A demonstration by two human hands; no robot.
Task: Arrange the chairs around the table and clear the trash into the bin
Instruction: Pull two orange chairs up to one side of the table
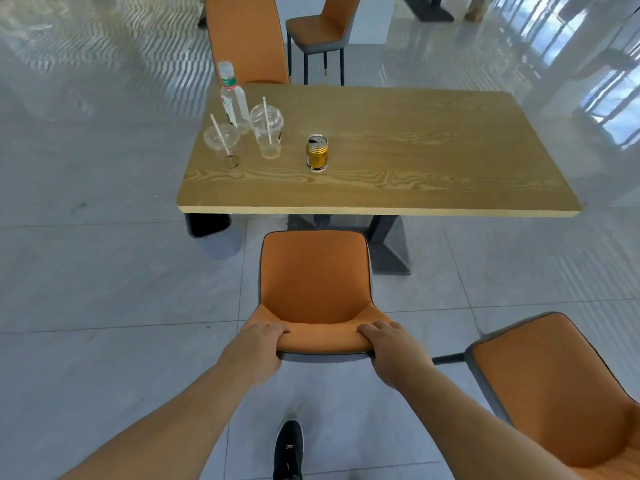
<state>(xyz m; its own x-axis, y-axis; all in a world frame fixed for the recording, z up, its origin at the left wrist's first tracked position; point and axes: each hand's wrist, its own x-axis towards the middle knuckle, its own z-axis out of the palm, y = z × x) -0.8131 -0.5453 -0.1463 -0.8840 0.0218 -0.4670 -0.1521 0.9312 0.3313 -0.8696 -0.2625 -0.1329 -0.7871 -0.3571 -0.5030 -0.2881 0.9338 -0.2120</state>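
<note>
In the head view, an orange upholstered chair (pixel 313 282) is gripped by its backrest top, the seat facing a wood-grain table (pixel 433 143) and standing just short of its near edge, not yet tucked under. The left hand (pixel 258 344) and the right hand (pixel 393 346) are set at the two ends of the padded top rail, fingers (pixel 273 329) curled together over the front of the cushion and clamped on it, thumbs hidden behind. The chair is judged to be rigid in the frame and moderately heavy, its padding soft enough to dent under the grip; the top rail, taken at both corners, is judged the sound place to hold, so that the chair can be steered straight over the smooth tiled floor (pixel 104 271), where the legs may slide readily. On the table's left part are left a clear water bottle (pixel 232 95), a lidded plastic cup with straw (pixel 267 131), a second, lower cup (pixel 221 138) and a gold drink can (pixel 317 152), all judged light, thin-walled and easily tipped or crushed. A grey bin (pixel 213 233) is seen below the table's left corner. A second orange chair (pixel 561 386) stands to the right, and two more, one (pixel 247 38) against the far edge and another (pixel 320 27) set back, are seen beyond the table.
</note>
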